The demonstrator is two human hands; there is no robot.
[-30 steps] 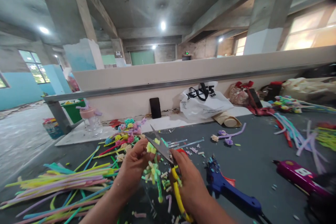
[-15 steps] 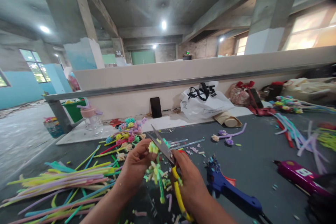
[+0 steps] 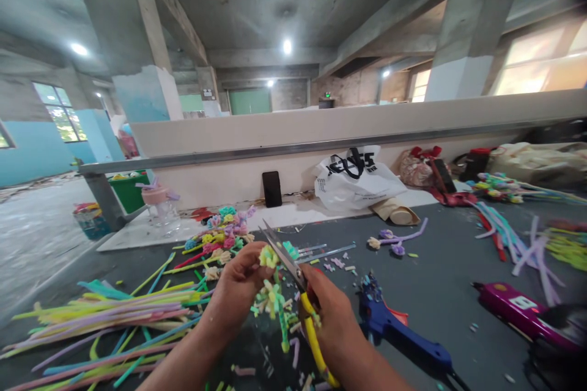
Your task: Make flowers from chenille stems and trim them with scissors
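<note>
Between the fingers of my left hand is a small yellow-green pipe cleaner flower, pinched near its base. My right hand grips yellow-handled scissors. Their blades point up and to the left, right beside the flower, and look nearly closed. Below my left fingertips hangs a pale green flower piece with a green stem; what holds it up is hidden. Short cut bits of pipe cleaner lie scattered on the dark table beneath my hands.
Long pipe cleaners lie heaped at left, finished flowers behind them. A blue glue gun and a purple tool lie at right. Along the back stand a clear cup, a phone and a white bag.
The scissor blades have come closer together beside the yellow-green flower. Both hands stay in nearly the same place, and the view has shifted slightly.
</note>
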